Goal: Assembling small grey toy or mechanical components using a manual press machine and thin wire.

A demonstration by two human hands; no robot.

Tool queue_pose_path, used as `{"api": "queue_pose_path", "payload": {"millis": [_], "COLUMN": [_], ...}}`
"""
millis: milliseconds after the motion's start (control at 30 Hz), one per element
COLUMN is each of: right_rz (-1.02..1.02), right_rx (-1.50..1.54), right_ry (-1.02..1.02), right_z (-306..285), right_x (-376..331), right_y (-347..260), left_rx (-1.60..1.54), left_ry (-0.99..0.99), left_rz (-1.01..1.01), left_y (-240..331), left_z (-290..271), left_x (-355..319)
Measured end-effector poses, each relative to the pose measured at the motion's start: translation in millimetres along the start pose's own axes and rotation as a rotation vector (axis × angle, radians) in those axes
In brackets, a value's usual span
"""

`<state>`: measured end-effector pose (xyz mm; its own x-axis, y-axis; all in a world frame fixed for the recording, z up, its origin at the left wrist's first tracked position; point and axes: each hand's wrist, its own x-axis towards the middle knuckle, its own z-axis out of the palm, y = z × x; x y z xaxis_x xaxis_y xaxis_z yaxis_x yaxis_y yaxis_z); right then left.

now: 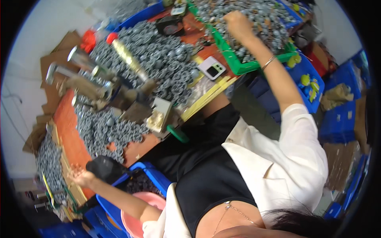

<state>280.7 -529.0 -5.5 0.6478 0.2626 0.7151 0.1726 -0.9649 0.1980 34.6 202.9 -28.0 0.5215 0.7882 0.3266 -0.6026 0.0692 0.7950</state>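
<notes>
My right hand is over the green crate at the back right, fingers curled closed. Whatever it may grip is hidden. Small grey and brownish parts fill that crate. At the table's left edge, my left hand lies palm up, its fingers apart and nothing visible in it. Beside it sits a black rounded object. A metal bench fixture with upright cylinders stands between my hands. Heaps of grey ring-shaped and domed parts surround it on the reddish tabletop.
A pale flip phone lies by the crate. A gold bottle with a red cap leans behind the fixture. Below the left forearm are a blue bin and a pink basin. Another blue bin holds yellow-green pieces.
</notes>
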Motion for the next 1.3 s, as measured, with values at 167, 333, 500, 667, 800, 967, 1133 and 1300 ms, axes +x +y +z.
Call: {"api": "queue_pose_path", "payload": {"millis": [167, 333, 500, 667, 800, 967, 1133, 1300], "right_rz": [-0.256, -0.017, 0.603, 0.583, 0.581, 0.342, 0.164, -0.112], "right_rx": [-0.354, -0.051, 0.895, 1.459, 1.811, 2.281, 2.215, 2.185], "right_ry": [-0.187, -0.392, -0.012, 0.388, 0.376, 0.037, -0.646, -1.157], "right_z": [1.9, -32.1, -82.5, -134.1, -155.8, -167.6, -154.1, -168.2], "right_x": [4.1, 10.4, 11.6, 24.5, 24.5, 1.3, -46.8, -61.9], "right_y": [46.7, 35.5, 31.9, 33.8, -2.9, -99.3, -183.8, -255.4], "left_rx": [0.604, 0.986, 1.239, 1.265, 0.954, -0.092, 0.519, 0.711], "left_ry": [-0.231, -0.526, -0.765, -0.735, -0.48, -0.207, -0.635, -0.941], "left_rz": [-0.027, 0.117, 0.473, 0.406, 0.172, -0.587, -0.012, 0.201], "left_y": [-36.5, -65.8, -92.5, -104.9, -96.3, -75.2, -95.8, -106.6], "left_z": [55.8, 82.2, 124.4, 124.9, 106.7, 116.7, 145.0, 171.6], "left_x": [-71.2, -118.2, -115.2, -108.8, -113.9, -155.6, -211.6, -220.8]}}
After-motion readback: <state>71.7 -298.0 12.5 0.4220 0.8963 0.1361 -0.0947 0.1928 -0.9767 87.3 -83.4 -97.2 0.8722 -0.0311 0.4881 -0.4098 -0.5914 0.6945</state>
